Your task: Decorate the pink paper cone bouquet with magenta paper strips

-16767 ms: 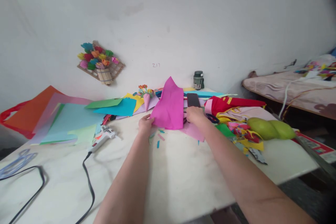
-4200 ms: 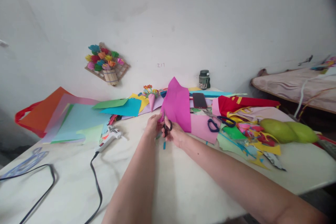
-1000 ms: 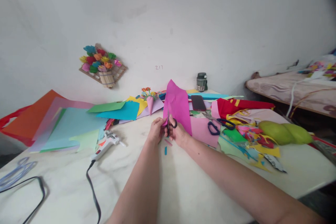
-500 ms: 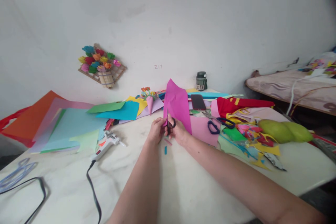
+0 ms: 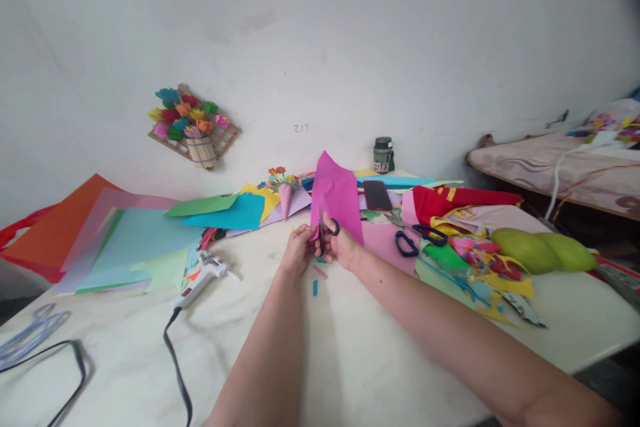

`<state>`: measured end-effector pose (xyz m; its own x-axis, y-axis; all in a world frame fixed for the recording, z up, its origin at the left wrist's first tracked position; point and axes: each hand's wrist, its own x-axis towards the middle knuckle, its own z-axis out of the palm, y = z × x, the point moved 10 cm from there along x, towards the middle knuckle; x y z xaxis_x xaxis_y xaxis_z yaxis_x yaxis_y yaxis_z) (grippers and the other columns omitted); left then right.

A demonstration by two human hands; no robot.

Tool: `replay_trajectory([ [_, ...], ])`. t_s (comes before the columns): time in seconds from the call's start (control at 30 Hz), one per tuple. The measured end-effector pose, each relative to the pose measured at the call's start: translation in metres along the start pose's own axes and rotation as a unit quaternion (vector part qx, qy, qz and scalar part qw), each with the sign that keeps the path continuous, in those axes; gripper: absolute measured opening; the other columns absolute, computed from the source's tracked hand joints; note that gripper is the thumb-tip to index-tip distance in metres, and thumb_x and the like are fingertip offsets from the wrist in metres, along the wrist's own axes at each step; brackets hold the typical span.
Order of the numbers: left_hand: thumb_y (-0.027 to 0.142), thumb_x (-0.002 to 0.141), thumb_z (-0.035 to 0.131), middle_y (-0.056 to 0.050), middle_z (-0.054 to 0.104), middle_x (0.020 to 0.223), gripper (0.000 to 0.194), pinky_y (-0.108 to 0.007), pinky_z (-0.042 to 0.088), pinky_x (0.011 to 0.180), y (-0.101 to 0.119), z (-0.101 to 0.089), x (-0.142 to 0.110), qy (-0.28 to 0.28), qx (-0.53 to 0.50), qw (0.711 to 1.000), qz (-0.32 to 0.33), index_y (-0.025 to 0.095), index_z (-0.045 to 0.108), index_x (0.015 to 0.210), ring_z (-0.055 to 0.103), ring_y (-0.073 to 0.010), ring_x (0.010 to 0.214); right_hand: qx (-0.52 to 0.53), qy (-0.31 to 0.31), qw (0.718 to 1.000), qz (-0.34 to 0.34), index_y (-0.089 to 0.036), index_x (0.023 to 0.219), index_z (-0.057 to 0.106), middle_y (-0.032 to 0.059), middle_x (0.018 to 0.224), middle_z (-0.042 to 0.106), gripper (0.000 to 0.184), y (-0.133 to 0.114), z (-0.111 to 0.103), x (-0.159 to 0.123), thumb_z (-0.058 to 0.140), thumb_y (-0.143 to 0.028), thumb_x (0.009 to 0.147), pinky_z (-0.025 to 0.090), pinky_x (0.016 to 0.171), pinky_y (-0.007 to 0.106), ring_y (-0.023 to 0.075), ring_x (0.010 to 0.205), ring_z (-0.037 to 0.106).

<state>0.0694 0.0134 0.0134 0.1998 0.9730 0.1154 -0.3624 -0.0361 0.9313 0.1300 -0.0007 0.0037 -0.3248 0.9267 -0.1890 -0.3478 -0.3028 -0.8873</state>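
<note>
A large magenta sheet of paper (image 5: 337,190) stands up in front of me, its near left edge pinched by my left hand (image 5: 299,247). My right hand (image 5: 340,247) has its fingers in the dark handles of a pair of scissors (image 5: 323,237). The handles are spread apart, and the blades point away from me over the sheet's lower left part. Below the hands, a small blue paper strip (image 5: 315,287) and a pink strip (image 5: 320,271) lie on the white table.
On the left are a glue gun (image 5: 205,277) with a black cord and stacked coloured sheets (image 5: 145,240). To the right lie a second pair of scissors (image 5: 407,242), a phone (image 5: 377,195), paper scraps (image 5: 480,260) and green fruit (image 5: 540,250). A jar (image 5: 383,155) stands by the wall.
The scissors' handles have spread wider, the right-hand loop moving outward with my right thumb. My left hand stays on the magenta paper's edge.
</note>
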Motion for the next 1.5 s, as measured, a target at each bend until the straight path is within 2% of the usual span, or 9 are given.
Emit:
replay_trajectory([
  [0.3, 0.038, 0.065, 0.067, 0.003, 0.051, 0.044, 0.033, -0.023, 0.032, 0.038, -0.001, -0.001, 0.000, -0.004, 0.006, 1.000, 0.002, 0.019, 0.040, 0.061, 0.045, -0.0106, 0.033, 0.005, 0.026, 0.999, -0.034, -0.014, 0.070, 0.052, -0.0010, 0.047, 0.052, 0.047, 0.001, -0.005, 0.005, 0.042, -0.058, 0.085, 0.025, 0.023, 0.016, 0.0094, 0.034, 0.050],
  [0.63, 0.037, 0.067, 0.066, 0.002, 0.053, 0.047, 0.031, -0.024, 0.037, 0.040, -0.001, -0.001, 0.000, -0.003, 0.002, 1.000, 0.003, 0.019, 0.041, 0.061, 0.048, -0.0115, 0.036, -0.004, 0.041, 0.991, -0.124, -0.015, 0.065, 0.052, -0.0034, 0.045, 0.051, 0.046, -0.008, -0.008, 0.004, 0.058, -0.060, 0.073, 0.027, 0.024, 0.016, 0.0074, 0.033, 0.047],
  [0.83, 0.034, 0.066, 0.067, 0.004, 0.048, 0.046, 0.030, -0.023, 0.035, 0.040, 0.000, -0.001, 0.001, -0.004, -0.010, 1.000, 0.016, 0.018, 0.042, 0.059, 0.042, -0.0089, 0.036, -0.004, 0.047, 0.994, -0.096, -0.014, 0.070, 0.055, -0.0014, 0.048, 0.055, 0.045, -0.009, -0.008, 0.004, 0.053, -0.058, 0.079, 0.033, 0.025, 0.017, 0.0097, 0.036, 0.052],
  [1.07, 0.032, 0.067, 0.068, 0.003, 0.048, 0.049, 0.030, -0.022, 0.035, 0.049, -0.001, -0.004, 0.004, -0.008, -0.012, 1.000, 0.028, 0.016, 0.046, 0.057, 0.044, -0.0074, 0.045, -0.020, 0.014, 0.999, -0.036, -0.012, 0.071, 0.056, 0.0026, 0.050, 0.057, 0.056, -0.012, -0.007, 0.011, 0.037, -0.064, 0.084, 0.028, 0.025, 0.016, 0.0104, 0.039, 0.052],
  [1.27, 0.032, 0.065, 0.071, 0.004, 0.047, 0.050, 0.033, -0.021, 0.034, 0.048, -0.003, -0.004, 0.004, -0.005, -0.020, 1.000, 0.019, 0.016, 0.043, 0.057, 0.044, -0.0073, 0.045, -0.021, 0.013, 0.999, -0.025, -0.013, 0.070, 0.056, 0.0026, 0.049, 0.056, 0.056, -0.011, -0.008, 0.010, 0.036, -0.064, 0.084, 0.025, 0.025, 0.015, 0.0102, 0.038, 0.052],
  [1.5, 0.036, 0.062, 0.073, 0.004, 0.048, 0.051, 0.037, -0.022, 0.037, 0.048, -0.006, -0.005, 0.004, -0.003, -0.009, 1.000, 0.005, 0.016, 0.043, 0.058, 0.046, -0.0079, 0.045, -0.008, 0.023, 0.999, -0.047, -0.014, 0.069, 0.054, 0.0006, 0.047, 0.054, 0.052, -0.009, -0.013, 0.015, 0.044, -0.064, 0.081, 0.025, 0.025, 0.015, 0.0097, 0.036, 0.050],
])
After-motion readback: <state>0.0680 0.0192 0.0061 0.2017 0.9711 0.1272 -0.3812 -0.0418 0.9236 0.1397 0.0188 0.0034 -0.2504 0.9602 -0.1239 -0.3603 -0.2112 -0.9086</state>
